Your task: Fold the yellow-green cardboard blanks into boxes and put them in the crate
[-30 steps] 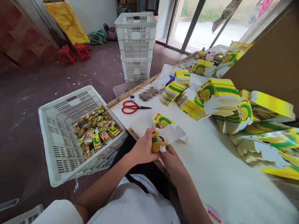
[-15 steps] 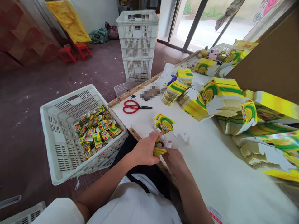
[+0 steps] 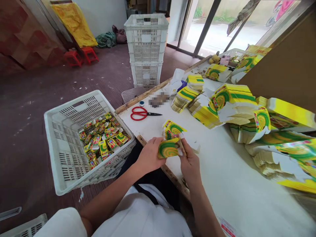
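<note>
Your left hand (image 3: 150, 155) and right hand (image 3: 190, 162) grip the carton (image 3: 169, 148), partly hiding its ends; pixelation masks an item (image 3: 159, 99) beyond the scissors (image 3: 147, 114).

I'd call this room a small packing workshop: piles of printed cartons (image 3: 237, 98) crowd the right of the surface (image 3: 227, 181), a plastic crate (image 3: 56, 131) of small boxes (image 3: 103, 148) stands left, scissors (image 3: 147, 114) lie between, and stacked slatted crates (image 3: 146, 46) rise beyond.
</note>
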Motion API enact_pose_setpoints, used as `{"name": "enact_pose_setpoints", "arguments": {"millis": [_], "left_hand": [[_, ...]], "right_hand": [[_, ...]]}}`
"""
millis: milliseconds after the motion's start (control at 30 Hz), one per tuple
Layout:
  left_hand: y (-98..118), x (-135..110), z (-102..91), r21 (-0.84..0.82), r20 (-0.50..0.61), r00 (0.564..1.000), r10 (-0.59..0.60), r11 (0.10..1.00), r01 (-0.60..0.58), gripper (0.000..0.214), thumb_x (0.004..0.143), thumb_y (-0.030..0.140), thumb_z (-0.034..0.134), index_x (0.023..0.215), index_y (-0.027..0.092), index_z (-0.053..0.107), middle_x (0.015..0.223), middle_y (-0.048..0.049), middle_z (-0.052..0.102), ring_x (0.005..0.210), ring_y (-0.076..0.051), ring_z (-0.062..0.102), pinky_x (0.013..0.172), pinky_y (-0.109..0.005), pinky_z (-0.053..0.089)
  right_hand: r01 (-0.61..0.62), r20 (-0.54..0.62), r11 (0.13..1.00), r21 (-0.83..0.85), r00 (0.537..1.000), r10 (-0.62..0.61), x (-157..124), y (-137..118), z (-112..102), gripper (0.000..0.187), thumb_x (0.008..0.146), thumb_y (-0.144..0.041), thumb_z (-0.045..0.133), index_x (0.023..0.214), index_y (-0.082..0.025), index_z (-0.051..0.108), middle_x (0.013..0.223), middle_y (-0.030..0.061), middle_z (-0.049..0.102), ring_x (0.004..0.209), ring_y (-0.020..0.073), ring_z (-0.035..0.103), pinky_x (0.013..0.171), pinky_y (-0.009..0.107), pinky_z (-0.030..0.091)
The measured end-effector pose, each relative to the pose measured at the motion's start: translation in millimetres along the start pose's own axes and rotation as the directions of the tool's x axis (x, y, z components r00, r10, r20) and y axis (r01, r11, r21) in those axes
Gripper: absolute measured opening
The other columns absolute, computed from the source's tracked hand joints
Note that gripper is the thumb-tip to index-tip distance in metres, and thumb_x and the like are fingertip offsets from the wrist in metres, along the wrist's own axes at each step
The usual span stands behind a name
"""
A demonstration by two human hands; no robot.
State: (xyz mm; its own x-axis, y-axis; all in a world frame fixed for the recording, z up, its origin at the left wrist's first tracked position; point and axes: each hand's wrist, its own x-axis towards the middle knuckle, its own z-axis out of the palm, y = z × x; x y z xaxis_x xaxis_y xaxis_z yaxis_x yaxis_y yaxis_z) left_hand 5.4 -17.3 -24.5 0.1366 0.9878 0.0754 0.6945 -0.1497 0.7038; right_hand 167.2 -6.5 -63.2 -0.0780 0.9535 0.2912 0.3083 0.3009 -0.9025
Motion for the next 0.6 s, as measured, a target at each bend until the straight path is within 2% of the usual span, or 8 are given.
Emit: {"name": "enact_pose_setpoints", "arguments": {"millis": [100, 200, 333, 400, 500, 600], "left_hand": [[-1, 0, -9.2, -0.013, 0.008, 1.0, 0.002, 1.0, -0.002, 0.054, 0.064, 0.024, 0.074, 0.112, 0.02, 0.05, 0.107, -0.0076, 0.061, 0.101, -0.027, 0.06, 0.088, -0.043, 0.049], [-2, 0, -13.8, -0.021, 0.015, 1.0, 0.021, 1.0, -0.021, 0.055, 0.063, 0.03, 0.078, 0.111, 0.018, 0.053, 0.106, -0.0086, 0.064, 0.099, -0.027, 0.062, 0.087, -0.043, 0.05], [-3, 3, -16.7, -0.028, 0.02, 0.999, 0.041, 0.999, -0.04, 0.056, 0.063, 0.035, 0.078, 0.111, 0.016, 0.056, 0.105, -0.01, 0.066, 0.097, -0.027, 0.064, 0.087, -0.042, 0.051], [-2, 5, -18.1, -0.024, 0.021, 0.999, 0.04, 0.999, -0.039, 0.054, 0.063, 0.037, 0.077, 0.11, 0.017, 0.057, 0.104, -0.009, 0.067, 0.096, -0.026, 0.065, 0.087, -0.04, 0.051], [-2, 7, -19.6, -0.022, 0.031, 0.999, 0.035, 0.999, -0.034, 0.054, 0.063, 0.038, 0.077, 0.11, 0.018, 0.059, 0.103, -0.008, 0.067, 0.094, -0.025, 0.065, 0.086, -0.039, 0.052], [-1, 9, -19.8, -0.023, 0.035, 0.999, 0.037, 0.999, -0.036, 0.056, 0.063, 0.038, 0.077, 0.111, 0.017, 0.058, 0.103, -0.0084, 0.067, 0.095, -0.025, 0.065, 0.087, -0.039, 0.051]], "right_hand": [[0.203, 0.159, 0.976, -0.074, 0.969, -0.19, 2, -2, -7, 0.063, 0.089, -0.015, 0.047, 0.149, -0.027, 0.03, 0.152, 0.0053, 0.039, 0.14, 0.0243, 0.038, 0.112, 0.048, 0.038], [0.308, 0.207, 0.943, -0.122, 0.938, -0.279, 5, -7, -12, 0.064, 0.089, -0.008, 0.042, 0.148, -0.032, 0.032, 0.152, 0.0027, 0.039, 0.14, 0.0215, 0.038, 0.111, 0.045, 0.04], [0.299, 0.253, 0.939, -0.171, 0.934, -0.252, 7, -9, -16, 0.051, 0.089, -0.011, 0.049, 0.135, -0.033, 0.052, 0.153, 0.0039, 0.038, 0.135, 0.0251, 0.045, 0.102, 0.044, 0.049], [0.296, 0.286, 0.938, -0.18, 0.928, -0.238, 7, -9, -16, 0.047, 0.089, -0.012, 0.051, 0.131, -0.033, 0.056, 0.156, 0.0047, 0.033, 0.135, 0.0273, 0.046, 0.1, 0.045, 0.051], [0.271, 0.293, 0.94, -0.205, 0.934, -0.206, 4, -10, -15, 0.049, 0.089, -0.011, 0.049, 0.132, -0.033, 0.055, 0.157, 0.0044, 0.029, 0.136, 0.0281, 0.043, 0.102, 0.047, 0.048], [0.238, 0.286, 0.94, -0.243, 0.944, -0.165, 1, -10, -13, 0.059, 0.089, -0.01, 0.046, 0.143, -0.033, 0.04, 0.158, 0.0056, 0.027, 0.139, 0.0271, 0.039, 0.106, 0.048, 0.045]]}}
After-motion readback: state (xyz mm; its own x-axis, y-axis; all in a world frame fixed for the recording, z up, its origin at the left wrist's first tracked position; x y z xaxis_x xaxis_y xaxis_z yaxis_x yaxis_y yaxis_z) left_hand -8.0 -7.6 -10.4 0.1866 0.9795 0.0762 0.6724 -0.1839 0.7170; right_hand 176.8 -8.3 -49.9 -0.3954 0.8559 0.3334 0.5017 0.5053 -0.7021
